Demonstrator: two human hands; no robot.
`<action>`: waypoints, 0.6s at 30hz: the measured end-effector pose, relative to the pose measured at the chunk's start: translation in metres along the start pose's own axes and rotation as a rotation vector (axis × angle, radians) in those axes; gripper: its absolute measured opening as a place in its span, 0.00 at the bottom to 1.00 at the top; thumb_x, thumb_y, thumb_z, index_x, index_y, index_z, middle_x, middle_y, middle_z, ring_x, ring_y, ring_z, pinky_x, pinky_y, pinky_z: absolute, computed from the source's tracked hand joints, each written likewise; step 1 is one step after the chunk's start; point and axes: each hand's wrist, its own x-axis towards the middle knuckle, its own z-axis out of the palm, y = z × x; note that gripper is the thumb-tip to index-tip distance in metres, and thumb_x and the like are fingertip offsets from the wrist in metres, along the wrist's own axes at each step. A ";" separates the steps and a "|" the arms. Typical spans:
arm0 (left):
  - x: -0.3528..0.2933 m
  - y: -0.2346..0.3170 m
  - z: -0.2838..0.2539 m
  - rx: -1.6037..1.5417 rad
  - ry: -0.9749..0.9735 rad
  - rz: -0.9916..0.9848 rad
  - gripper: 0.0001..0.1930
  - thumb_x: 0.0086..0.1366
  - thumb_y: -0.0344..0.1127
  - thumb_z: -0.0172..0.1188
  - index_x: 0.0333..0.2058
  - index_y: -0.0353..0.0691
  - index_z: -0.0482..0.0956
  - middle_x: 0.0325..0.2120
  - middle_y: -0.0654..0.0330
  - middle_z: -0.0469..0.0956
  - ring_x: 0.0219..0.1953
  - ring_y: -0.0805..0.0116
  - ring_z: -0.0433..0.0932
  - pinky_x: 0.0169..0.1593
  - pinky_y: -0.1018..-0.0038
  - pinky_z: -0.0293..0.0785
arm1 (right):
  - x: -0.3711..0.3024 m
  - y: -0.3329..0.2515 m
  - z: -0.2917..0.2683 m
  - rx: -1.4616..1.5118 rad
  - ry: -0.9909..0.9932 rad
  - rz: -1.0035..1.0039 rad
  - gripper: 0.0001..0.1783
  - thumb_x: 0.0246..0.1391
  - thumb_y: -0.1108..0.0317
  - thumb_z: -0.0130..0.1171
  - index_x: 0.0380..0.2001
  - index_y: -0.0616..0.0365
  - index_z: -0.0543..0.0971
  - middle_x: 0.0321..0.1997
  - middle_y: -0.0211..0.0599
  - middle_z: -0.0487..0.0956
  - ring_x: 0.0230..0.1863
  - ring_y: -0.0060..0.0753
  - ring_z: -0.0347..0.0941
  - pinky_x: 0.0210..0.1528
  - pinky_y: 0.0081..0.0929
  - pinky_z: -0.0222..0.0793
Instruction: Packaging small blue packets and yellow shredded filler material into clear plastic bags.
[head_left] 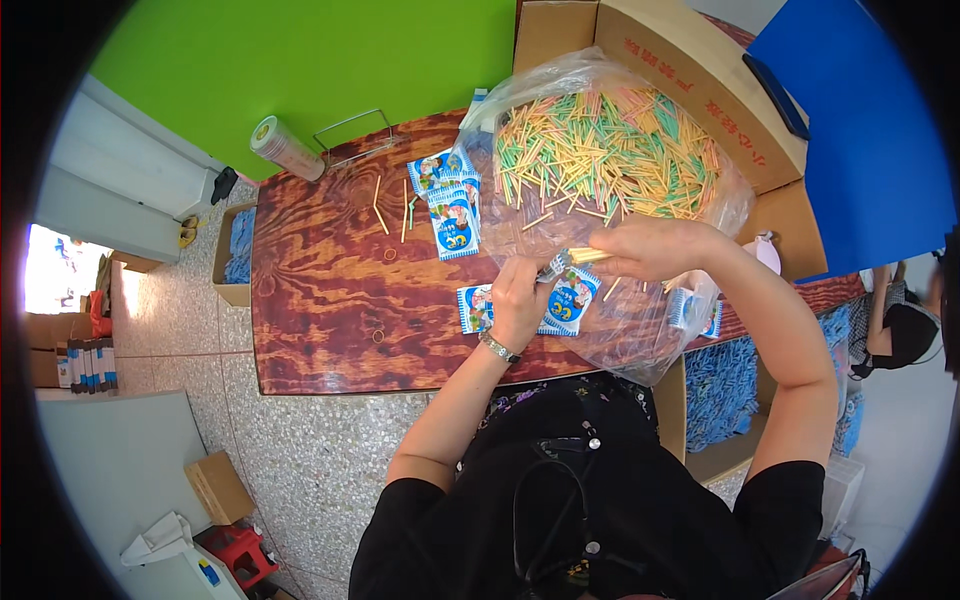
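My left hand (518, 298), with a metal band at its wrist, is closed around a small blue-and-white packet (556, 264). My right hand (655, 250) pinches several short pale yellow sticks (588, 254), whose ends meet the packet's mouth; whether they reach inside I cannot tell. Below the hands lie more blue-and-white packets (570, 303) on the table. Beyond my right hand a big heap of yellow, green and pink sticks (610, 150) rests on a clear plastic bag (590, 335).
The reddish wood table (320, 340) carries further packets (456, 222), a few loose sticks (380, 205), a wire stand (355, 140) and a tall cup (285, 148). An open carton (700, 85) rises behind the heap. Below the table's right side, a box holds blue packets (720, 395).
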 end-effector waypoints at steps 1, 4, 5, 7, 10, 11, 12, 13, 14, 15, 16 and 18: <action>0.000 0.001 0.001 -0.011 -0.004 -0.002 0.11 0.50 0.26 0.70 0.29 0.35 0.76 0.23 0.55 0.75 0.24 0.60 0.74 0.26 0.70 0.70 | 0.000 0.001 0.000 -0.002 0.003 0.002 0.14 0.60 0.58 0.52 0.35 0.59 0.73 0.28 0.51 0.76 0.33 0.56 0.74 0.36 0.47 0.68; -0.001 0.001 -0.003 -0.002 -0.018 0.016 0.10 0.49 0.23 0.68 0.30 0.35 0.76 0.24 0.55 0.75 0.26 0.59 0.75 0.27 0.69 0.70 | 0.002 0.001 0.000 -0.079 -0.002 0.019 0.13 0.57 0.60 0.54 0.33 0.61 0.74 0.27 0.53 0.77 0.34 0.56 0.75 0.36 0.47 0.69; -0.001 0.001 -0.004 0.012 -0.028 0.041 0.10 0.49 0.22 0.67 0.30 0.36 0.76 0.25 0.55 0.76 0.27 0.58 0.75 0.28 0.68 0.70 | 0.002 0.002 -0.001 -0.132 -0.016 0.015 0.14 0.56 0.61 0.56 0.32 0.62 0.72 0.26 0.54 0.76 0.33 0.57 0.75 0.35 0.48 0.69; -0.001 0.004 -0.004 0.001 -0.026 0.026 0.10 0.49 0.21 0.66 0.31 0.36 0.77 0.25 0.55 0.76 0.27 0.57 0.75 0.29 0.68 0.71 | 0.003 0.003 0.000 -0.186 -0.028 0.014 0.15 0.55 0.61 0.57 0.30 0.64 0.71 0.25 0.55 0.75 0.32 0.59 0.74 0.33 0.48 0.68; 0.002 0.007 -0.004 0.016 -0.037 0.046 0.11 0.49 0.20 0.65 0.32 0.36 0.77 0.26 0.54 0.76 0.29 0.57 0.75 0.31 0.67 0.72 | 0.006 0.005 0.002 -0.301 -0.003 0.043 0.13 0.53 0.63 0.58 0.29 0.65 0.72 0.25 0.54 0.76 0.32 0.58 0.76 0.33 0.47 0.70; 0.004 0.009 -0.005 0.037 -0.053 0.083 0.12 0.49 0.20 0.65 0.33 0.36 0.77 0.27 0.54 0.77 0.30 0.57 0.76 0.31 0.68 0.72 | 0.007 0.001 -0.003 -0.326 -0.041 0.087 0.14 0.53 0.62 0.58 0.28 0.65 0.72 0.26 0.54 0.77 0.33 0.57 0.76 0.34 0.47 0.71; 0.007 0.012 -0.004 0.034 -0.055 0.085 0.12 0.49 0.20 0.65 0.33 0.36 0.77 0.27 0.54 0.77 0.30 0.57 0.76 0.31 0.68 0.72 | 0.009 -0.003 -0.006 -0.351 -0.080 0.131 0.15 0.53 0.61 0.59 0.28 0.65 0.73 0.26 0.53 0.77 0.34 0.57 0.76 0.35 0.47 0.71; 0.011 0.014 -0.003 0.029 -0.038 0.116 0.12 0.49 0.21 0.65 0.35 0.36 0.77 0.29 0.54 0.77 0.31 0.56 0.76 0.32 0.68 0.73 | 0.011 -0.009 -0.007 -0.349 -0.079 0.135 0.15 0.53 0.61 0.59 0.28 0.65 0.73 0.26 0.53 0.77 0.34 0.57 0.76 0.35 0.47 0.71; 0.014 0.016 -0.003 0.030 -0.018 0.146 0.13 0.49 0.21 0.66 0.36 0.36 0.78 0.30 0.53 0.78 0.32 0.56 0.77 0.33 0.68 0.73 | 0.014 -0.017 -0.006 -0.332 -0.026 0.175 0.16 0.52 0.60 0.61 0.31 0.65 0.73 0.28 0.53 0.78 0.35 0.57 0.76 0.37 0.46 0.71; 0.017 0.017 -0.002 0.030 -0.016 0.147 0.13 0.49 0.21 0.66 0.36 0.36 0.78 0.30 0.53 0.78 0.32 0.56 0.77 0.33 0.68 0.73 | 0.015 -0.023 -0.006 -0.314 0.026 0.215 0.18 0.50 0.59 0.62 0.34 0.65 0.73 0.30 0.53 0.78 0.37 0.57 0.76 0.38 0.46 0.71; 0.019 0.017 -0.001 -0.034 -0.022 0.110 0.14 0.48 0.21 0.66 0.36 0.36 0.78 0.31 0.53 0.78 0.33 0.55 0.77 0.34 0.68 0.74 | 0.011 -0.029 -0.009 -0.316 0.028 0.214 0.18 0.50 0.59 0.62 0.34 0.65 0.73 0.30 0.53 0.78 0.37 0.57 0.76 0.38 0.46 0.71; 0.019 0.016 -0.002 -0.091 -0.022 0.067 0.16 0.48 0.21 0.66 0.37 0.36 0.78 0.33 0.53 0.78 0.34 0.55 0.78 0.36 0.68 0.75 | 0.005 -0.041 -0.018 -0.276 0.102 0.069 0.24 0.48 0.60 0.65 0.44 0.63 0.71 0.33 0.53 0.78 0.39 0.58 0.76 0.40 0.46 0.71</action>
